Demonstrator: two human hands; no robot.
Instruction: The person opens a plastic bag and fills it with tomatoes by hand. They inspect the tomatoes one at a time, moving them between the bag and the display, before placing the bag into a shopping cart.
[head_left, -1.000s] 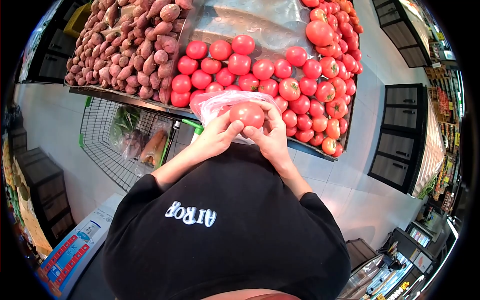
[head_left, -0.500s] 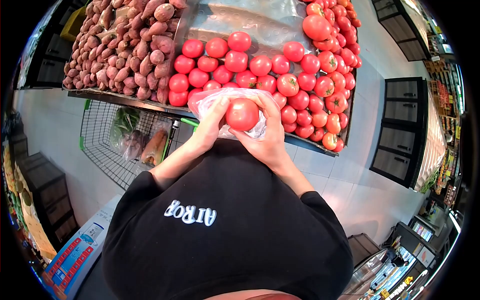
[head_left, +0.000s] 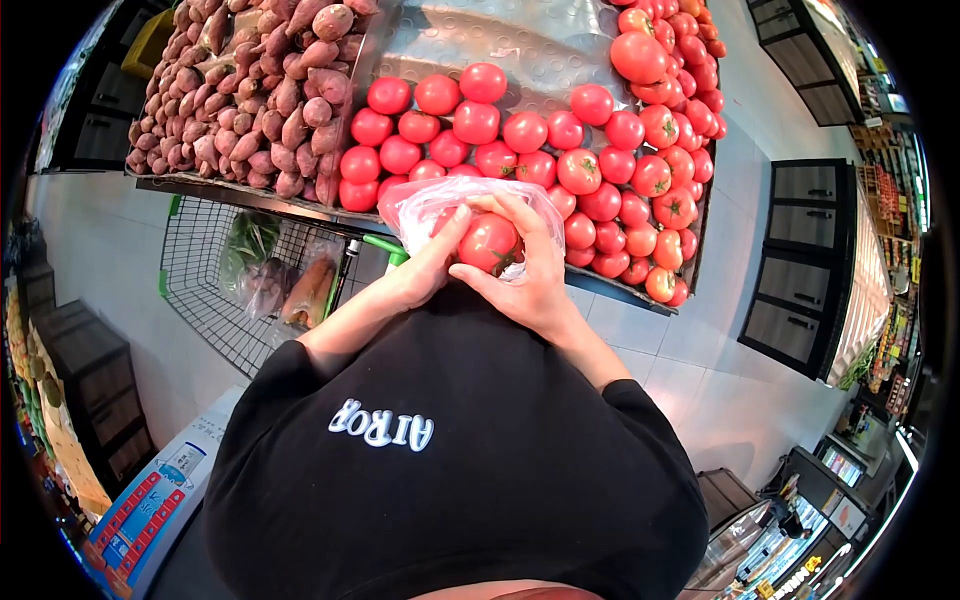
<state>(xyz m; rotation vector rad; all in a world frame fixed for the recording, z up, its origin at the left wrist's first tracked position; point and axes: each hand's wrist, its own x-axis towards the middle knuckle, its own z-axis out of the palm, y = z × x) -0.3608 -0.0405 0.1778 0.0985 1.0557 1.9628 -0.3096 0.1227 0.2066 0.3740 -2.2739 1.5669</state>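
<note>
Between my two hands, in front of my chest, is a red tomato (head_left: 487,243) with its green stem scar facing down toward me. My right hand (head_left: 533,275) is closed round its right side, fingers over the top and thumb below. My left hand (head_left: 428,268) grips it from the left, the thumb along its upper side; the other fingers are mostly hidden. A thin clear plastic bag (head_left: 408,212) bunches behind and around both hands, and something red shows through it. Just beyond lie loose tomatoes (head_left: 476,122) on the display stand.
Sweet potatoes (head_left: 245,110) fill the left part of the stand. A bare metal surface (head_left: 480,35) shows behind the tomatoes. At the left, a wire shopping cart (head_left: 205,250) with a green handle holds bagged leafy greens (head_left: 250,245) and other bagged produce. Dark cabinets (head_left: 800,260) stand at the right.
The tomato has turned, so its stem scar now shows, and it sits slightly lower. My right fingers have drawn in over its top, and my left thumb has shifted right.
</note>
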